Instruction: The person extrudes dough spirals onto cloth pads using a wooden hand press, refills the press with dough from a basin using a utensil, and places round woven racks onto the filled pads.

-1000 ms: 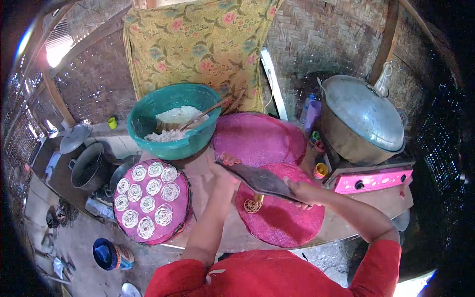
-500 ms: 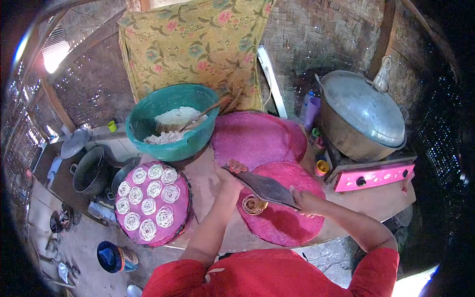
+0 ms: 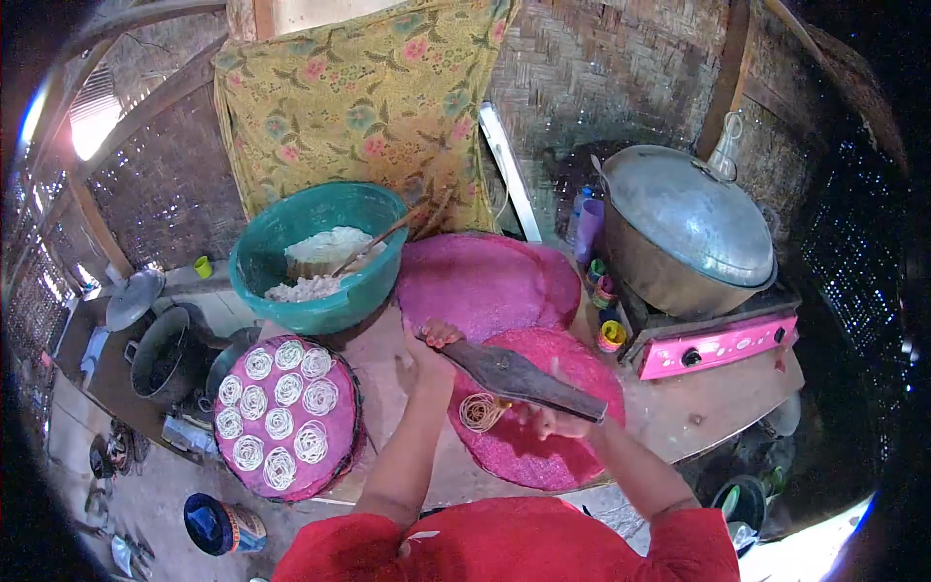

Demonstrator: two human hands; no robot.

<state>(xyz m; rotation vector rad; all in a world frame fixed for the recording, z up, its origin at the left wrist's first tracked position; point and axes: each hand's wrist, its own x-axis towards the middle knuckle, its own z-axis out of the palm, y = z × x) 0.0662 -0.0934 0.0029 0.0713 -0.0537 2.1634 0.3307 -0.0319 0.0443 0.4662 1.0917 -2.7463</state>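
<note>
My left hand (image 3: 433, 357) is wrapped around the left end of a dark, two-armed wooden press (image 3: 495, 373). Beneath the other end is my right hand (image 3: 548, 412), its thumb showing above the wood and its fingers apart below; the wood partly hides the palm. A brass-coloured part shows under the press, beside a nest of pale strands (image 3: 481, 412). Both are over a round pink woven mat (image 3: 543, 466). Whether the strands hang or rest on the mat I cannot tell. On my left, another round pink mat (image 3: 262, 407) carries several white strand nests.
Behind my left hand stands a green basin (image 3: 320, 315) of white dough with a wooden stick. Further pink mats (image 3: 475, 276) lie at the back. A large lidded pot (image 3: 669, 252) sits on a pink-fronted stove (image 3: 718, 347) at right, near small cups (image 3: 611, 336).
My right hand has loosened from the press's right end and slid left beneath it, fingers spreading. The press still sits in my left hand. The whole view has shifted slightly.
</note>
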